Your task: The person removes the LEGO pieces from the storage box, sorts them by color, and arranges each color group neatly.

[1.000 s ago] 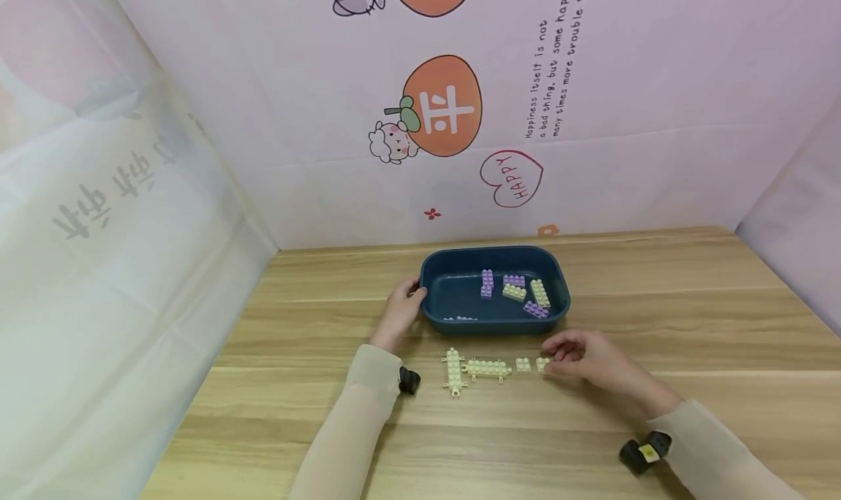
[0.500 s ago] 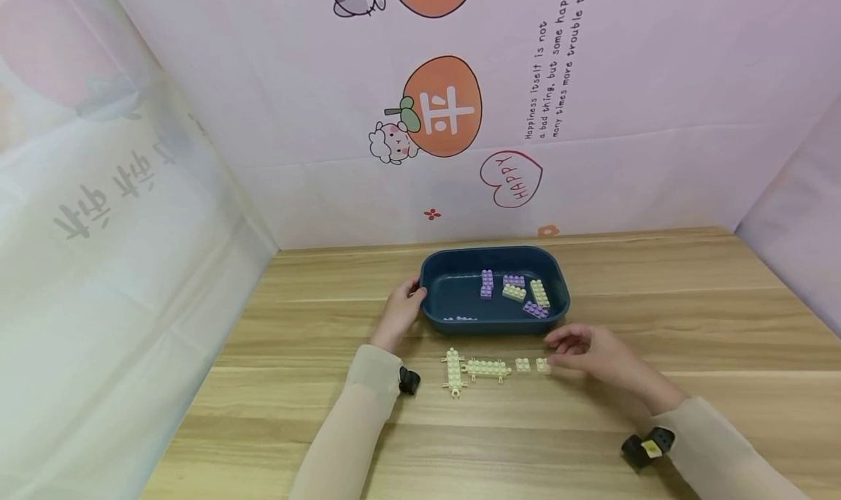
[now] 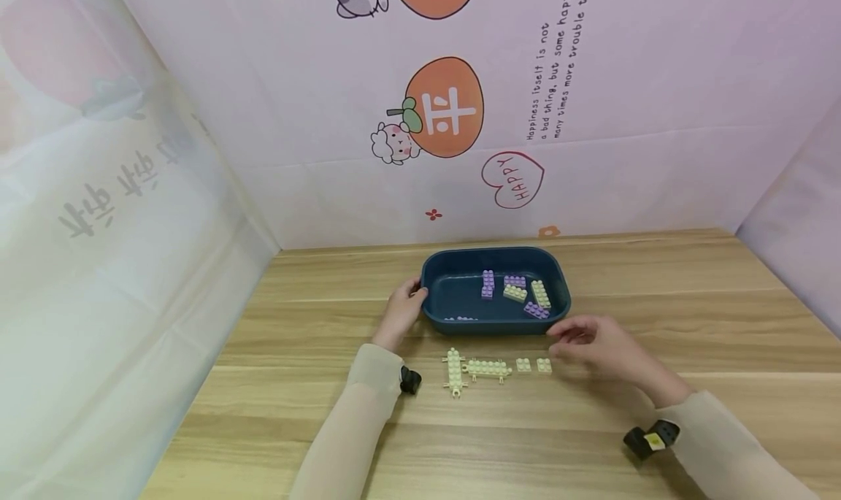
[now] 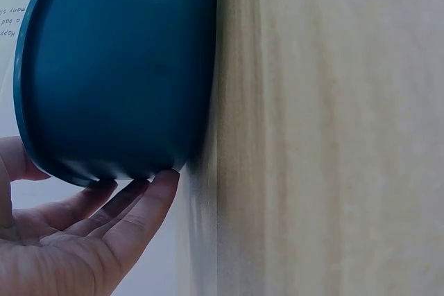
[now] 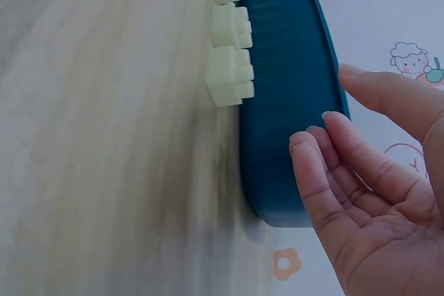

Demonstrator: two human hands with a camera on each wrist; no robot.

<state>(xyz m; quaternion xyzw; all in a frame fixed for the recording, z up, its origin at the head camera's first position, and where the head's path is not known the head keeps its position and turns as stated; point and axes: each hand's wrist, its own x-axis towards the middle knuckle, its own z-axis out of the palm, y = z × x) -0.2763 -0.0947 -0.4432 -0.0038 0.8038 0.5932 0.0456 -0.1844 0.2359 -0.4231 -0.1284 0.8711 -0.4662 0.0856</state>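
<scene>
At the left end of a dark blue tray [image 3: 453, 328], my left hand [image 3: 402, 310] grips the wall, thumb by the rim and fingertips against the outside in the left wrist view. Purple bricks [image 3: 536, 310] and cream bricks [image 3: 540, 293] lie inside the tray. My right hand [image 3: 601, 347] hovers by the tray's front right corner, fingers loosely bent, with nothing between them in the right wrist view [image 5: 374, 171]. Just left of it, two small square cream bricks [image 3: 544, 365] rest on the table, studs up and apart.
Left of the square bricks lie two long cream pieces with side pegs, one lengthwise [image 3: 454, 373] and one crosswise [image 3: 487, 368]. The wooden table [image 3: 315, 427] meets a printed cloth [image 3: 342, 193] at the back. More cloth hangs at both sides.
My right hand has drawn away from the rightmost small cream brick, moving slightly up and to the right. That brick stays on the table. My left hand keeps its place on the tray.
</scene>
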